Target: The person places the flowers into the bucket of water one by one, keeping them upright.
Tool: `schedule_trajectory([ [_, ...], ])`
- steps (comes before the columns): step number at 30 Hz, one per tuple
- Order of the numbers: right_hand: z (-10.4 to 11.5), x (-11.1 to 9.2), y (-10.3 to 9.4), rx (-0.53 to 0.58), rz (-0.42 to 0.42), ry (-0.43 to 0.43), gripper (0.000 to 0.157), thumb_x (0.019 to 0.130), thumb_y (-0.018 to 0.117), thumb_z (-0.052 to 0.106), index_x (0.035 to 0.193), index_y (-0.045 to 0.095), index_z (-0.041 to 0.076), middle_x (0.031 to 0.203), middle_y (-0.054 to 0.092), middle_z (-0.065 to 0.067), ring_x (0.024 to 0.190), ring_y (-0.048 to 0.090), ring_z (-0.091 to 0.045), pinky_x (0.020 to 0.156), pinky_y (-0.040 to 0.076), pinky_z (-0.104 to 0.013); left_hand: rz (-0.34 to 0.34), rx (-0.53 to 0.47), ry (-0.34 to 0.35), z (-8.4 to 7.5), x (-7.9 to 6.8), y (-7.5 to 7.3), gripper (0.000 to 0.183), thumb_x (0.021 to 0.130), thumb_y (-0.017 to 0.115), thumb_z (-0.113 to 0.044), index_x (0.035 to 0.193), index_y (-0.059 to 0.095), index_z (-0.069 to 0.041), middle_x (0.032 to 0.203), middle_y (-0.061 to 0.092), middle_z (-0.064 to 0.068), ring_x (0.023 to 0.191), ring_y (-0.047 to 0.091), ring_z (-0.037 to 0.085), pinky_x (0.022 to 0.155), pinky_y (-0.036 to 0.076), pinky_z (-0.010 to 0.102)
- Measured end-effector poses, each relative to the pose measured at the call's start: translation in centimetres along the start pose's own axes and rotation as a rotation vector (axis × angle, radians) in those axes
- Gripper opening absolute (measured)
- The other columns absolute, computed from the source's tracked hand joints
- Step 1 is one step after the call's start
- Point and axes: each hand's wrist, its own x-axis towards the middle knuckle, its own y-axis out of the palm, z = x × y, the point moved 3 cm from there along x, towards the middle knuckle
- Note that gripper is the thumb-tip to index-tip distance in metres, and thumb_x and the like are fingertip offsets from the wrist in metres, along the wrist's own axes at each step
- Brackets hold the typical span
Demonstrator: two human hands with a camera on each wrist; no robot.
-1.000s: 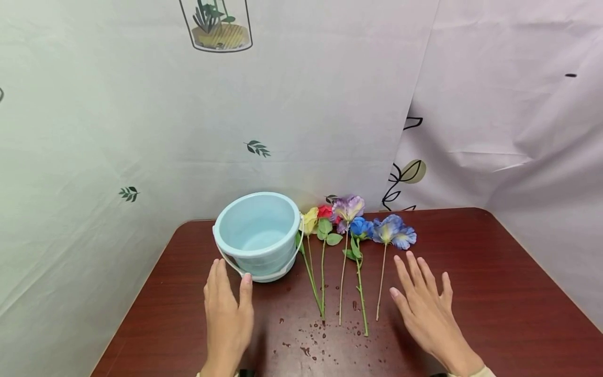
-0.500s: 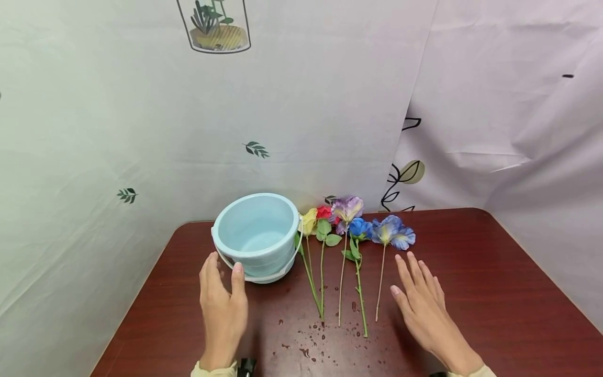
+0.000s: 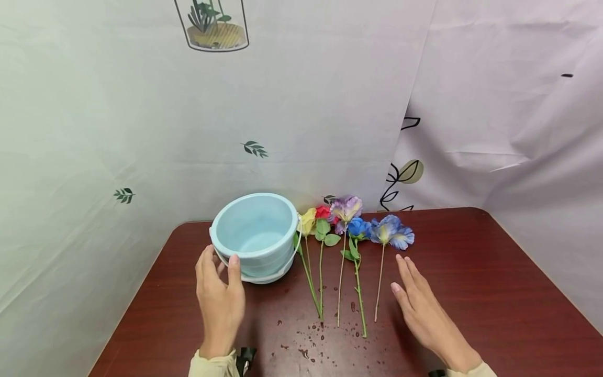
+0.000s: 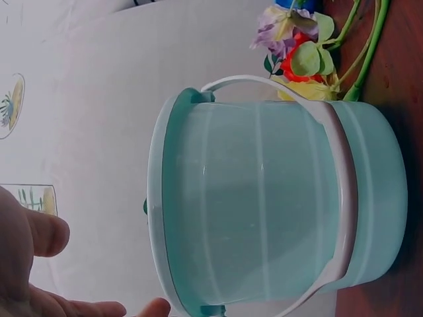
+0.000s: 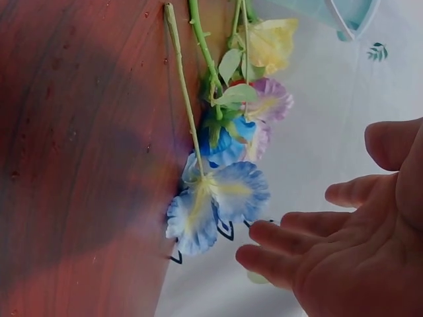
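A light blue bucket [image 3: 264, 262] stands upright at the back of the table, its white handle [image 4: 345, 191] hanging down its near side. My left hand [image 3: 220, 301] is at the bucket's near left, thumb and fingers spread apart, fingertips right by the rim in the left wrist view. My right hand [image 3: 426, 309] hovers over the table with straight fingers, holding nothing. Nearest to it lies a pale blue iris [image 5: 218, 195]. Beside that, in a row, are a blue rose [image 3: 359, 228], a purple iris [image 3: 346, 208], a red rose [image 3: 322, 212] and a yellow rose [image 3: 308, 221].
The flowers' green and tan stems [image 3: 360, 298] point toward the near edge of the dark red-brown table [image 3: 509, 293]. Water drops [image 3: 304, 353] are scattered on the wood near the stem ends. A white printed cloth [image 3: 306, 104] hangs behind and at both sides.
My left hand has shifted a little left and forward toward the bucket's rim, its thumb spreading from the fingers. The right hand's fingers have drawn closer together. Bucket and flowers stay put.
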Motion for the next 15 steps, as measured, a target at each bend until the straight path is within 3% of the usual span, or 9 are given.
schedule_trajectory([
  [9, -0.4, 0.7, -0.2, 0.057, 0.015, 0.021, 0.064, 0.105, 0.037, 0.038, 0.156, 0.008, 0.012, 0.157, 0.017, -0.022, 0.141, 0.019, -0.043, 0.107, 0.024, -0.066, -0.002, 0.018, -0.012, 0.4, 0.4, 0.2, 0.049, 0.097, 0.056, -0.011, 0.139, 0.040, 0.007, 0.138, 0.043, 0.019, 0.120, 0.051, 0.030, 0.098, 0.045, 0.017],
  [15, -1.1, 1.0, -0.2, 0.104, -0.012, 0.067, 0.064, 0.105, 0.038, 0.035, 0.155, 0.011, 0.008, 0.152, 0.027, -0.027, 0.135, 0.030, -0.046, 0.104, 0.031, -0.065, -0.005, 0.044, -0.016, 0.5, 0.6, 0.3, 0.049, 0.095, 0.058, -0.004, 0.139, 0.041, 0.007, 0.136, 0.044, 0.020, 0.119, 0.053, 0.031, 0.094, 0.046, 0.014],
])
